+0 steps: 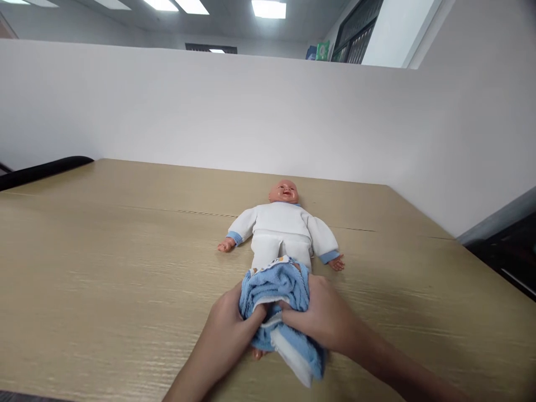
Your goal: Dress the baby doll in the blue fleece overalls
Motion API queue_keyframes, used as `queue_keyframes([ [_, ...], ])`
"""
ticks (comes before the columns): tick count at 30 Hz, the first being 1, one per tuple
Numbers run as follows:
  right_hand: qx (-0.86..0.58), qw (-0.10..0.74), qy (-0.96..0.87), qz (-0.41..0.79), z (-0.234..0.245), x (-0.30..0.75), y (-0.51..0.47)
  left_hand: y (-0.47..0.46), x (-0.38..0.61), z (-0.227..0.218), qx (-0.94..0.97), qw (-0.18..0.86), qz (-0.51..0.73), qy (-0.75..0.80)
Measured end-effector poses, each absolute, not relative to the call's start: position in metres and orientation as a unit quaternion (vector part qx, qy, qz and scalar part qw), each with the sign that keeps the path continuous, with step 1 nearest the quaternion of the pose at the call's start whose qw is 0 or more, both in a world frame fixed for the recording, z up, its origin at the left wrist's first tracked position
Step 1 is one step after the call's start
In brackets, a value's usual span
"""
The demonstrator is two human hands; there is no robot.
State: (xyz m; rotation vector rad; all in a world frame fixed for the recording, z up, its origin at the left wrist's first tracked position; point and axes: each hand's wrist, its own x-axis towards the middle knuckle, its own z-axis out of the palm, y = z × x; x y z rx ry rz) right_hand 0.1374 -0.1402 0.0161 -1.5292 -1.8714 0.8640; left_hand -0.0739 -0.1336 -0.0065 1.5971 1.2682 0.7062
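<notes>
A baby doll (281,219) in a white top with blue cuffs and white trousers lies on its back, head away from me. Bunched around its lower legs is a blue terry garment (276,280) with white edging and a patterned band; its exact kind is unclear. My left hand (232,315) grips the garment's left side, thumb tucked into the opening. On the other side my right hand (320,312) holds it the same way, thumb inward. Part of the cloth hangs toward me. One doll foot shows below it; the fingers under the cloth are hidden.
The wooden table (125,268) spreads around the doll. A white partition wall (201,111) rises behind it, with another wall at the right. A black curved object (46,170) stands at the left edge, and a dark object (506,254) is at the right.
</notes>
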Motion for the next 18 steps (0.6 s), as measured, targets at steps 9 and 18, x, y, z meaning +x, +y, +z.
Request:
queue_keyframes([
  [9, -0.57, 0.274, -0.708, 0.315, 0.041, 0.136, -0.14, -0.139, -0.079, -0.004, 0.636, 0.505, 0.317, 0.49],
  [18, -0.58, 0.22, -0.718, 0.314, 0.043, 0.13, -0.17, -0.172, -0.098, -0.028, 0.641, 0.512, 0.286, 0.496],
])
